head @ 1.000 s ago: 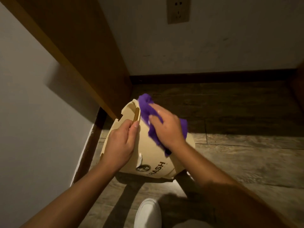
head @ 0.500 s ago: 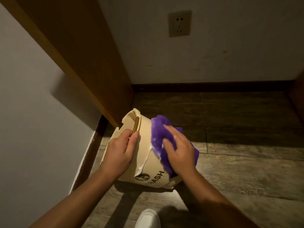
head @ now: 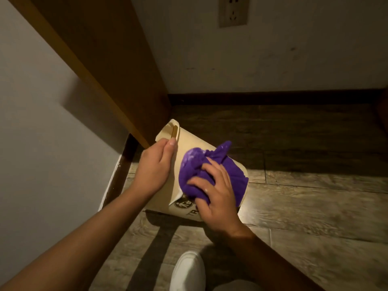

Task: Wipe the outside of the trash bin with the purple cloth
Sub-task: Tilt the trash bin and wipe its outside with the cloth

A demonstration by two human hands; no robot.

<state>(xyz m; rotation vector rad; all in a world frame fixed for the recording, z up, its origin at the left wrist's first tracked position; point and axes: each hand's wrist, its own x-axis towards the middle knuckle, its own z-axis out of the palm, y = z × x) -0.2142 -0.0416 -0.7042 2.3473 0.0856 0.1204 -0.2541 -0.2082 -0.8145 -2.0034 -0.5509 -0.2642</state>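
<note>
A cream trash bin (head: 192, 141) with a dark logo and lettering near its lower end lies tilted on the wooden floor, its rim pointing up and left. My left hand (head: 154, 166) grips the bin at its rim, thumb by the handle slot. My right hand (head: 216, 194) presses a bunched purple cloth (head: 193, 173) flat against the bin's outer wall, just above the logo. The cloth covers much of the wall's right side and hides part of the lettering.
A brown wooden panel (head: 109, 66) slants down to the bin's rim on the left, beside a pale wall. A dark skirting board (head: 273, 98) runs along the back wall, with a socket (head: 233, 10) above. My white shoe (head: 188, 270) stands just below the bin.
My right hand has slid the cloth down the bin's wall from near the rim to just above the logo. My left hand keeps its hold on the rim.
</note>
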